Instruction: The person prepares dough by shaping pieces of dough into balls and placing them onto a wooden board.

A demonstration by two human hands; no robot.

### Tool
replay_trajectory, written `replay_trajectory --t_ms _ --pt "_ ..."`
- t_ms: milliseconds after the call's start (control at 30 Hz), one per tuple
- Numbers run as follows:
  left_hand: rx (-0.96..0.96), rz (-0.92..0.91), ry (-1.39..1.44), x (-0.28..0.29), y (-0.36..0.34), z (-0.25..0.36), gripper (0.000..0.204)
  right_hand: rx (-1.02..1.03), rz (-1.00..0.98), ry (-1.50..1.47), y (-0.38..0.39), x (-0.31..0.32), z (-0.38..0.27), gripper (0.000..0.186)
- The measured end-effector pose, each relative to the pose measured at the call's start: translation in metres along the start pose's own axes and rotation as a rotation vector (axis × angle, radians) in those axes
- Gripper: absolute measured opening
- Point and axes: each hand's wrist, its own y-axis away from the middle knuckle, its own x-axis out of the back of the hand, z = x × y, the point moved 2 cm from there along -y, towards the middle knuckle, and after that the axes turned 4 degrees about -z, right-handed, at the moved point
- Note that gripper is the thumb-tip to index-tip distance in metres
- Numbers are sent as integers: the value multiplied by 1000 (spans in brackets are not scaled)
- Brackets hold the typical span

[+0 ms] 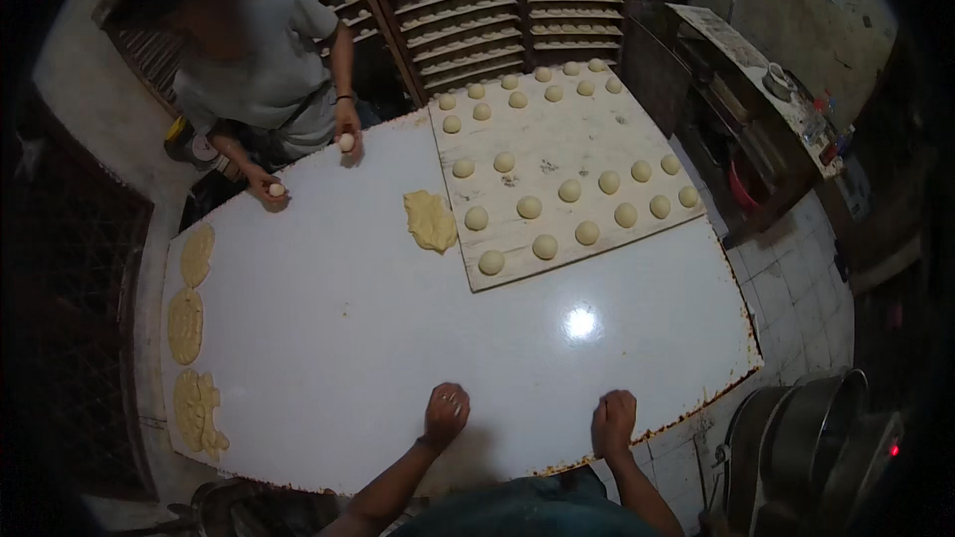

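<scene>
Holds the left hand (447, 413) low at the near part of the white desk (328, 348), fingers curled inward with pale bits between them. Holds the right hand (615, 418) well apart from it, by the desk's front edge, fingers folded together into the palm. Impossible to make out whether either palm hides anything.

Beyond both hands, on the desk, lies a flat yellowish lump of dough (430, 221), just beside a floured wooden board (587, 134). On that board sit round dough balls (587, 233) in loose rows, spaced apart. Along the desk's left edge lie three flattened dough pieces (185, 326), one behind another.

Across the desk at the far left stands a co-worker (254, 80) in a grey top, with a small pale ball in each hand. Behind the board rise tall racks (458, 15) of loaded trays. At the lower right stand large round metal pans (811, 428).
</scene>
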Motion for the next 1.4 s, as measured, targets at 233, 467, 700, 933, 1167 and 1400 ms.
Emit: replay_trajectory --t_ms 233,467,700,933,1167,1400 --pt "509 200 -56 8 -43 -32 9 -388 235 35 -42 -6 16 2" --pt "364 146 -216 59 -14 -79 8 -241 129 144 1 22 41 4" --pt "52 -141 -242 44 24 -82 7 -84 123 154 30 -16 15 7" --pt "289 152 -126 30 -7 -68 7 -216 212 152 -4 -28 -29 7" --pt "526 296 -133 63 -30 -115 4 -308 297 190 -24 0 4 4" --pt "932 311 -130 70 10 -97 9 -460 284 -264 50 11 8 24"
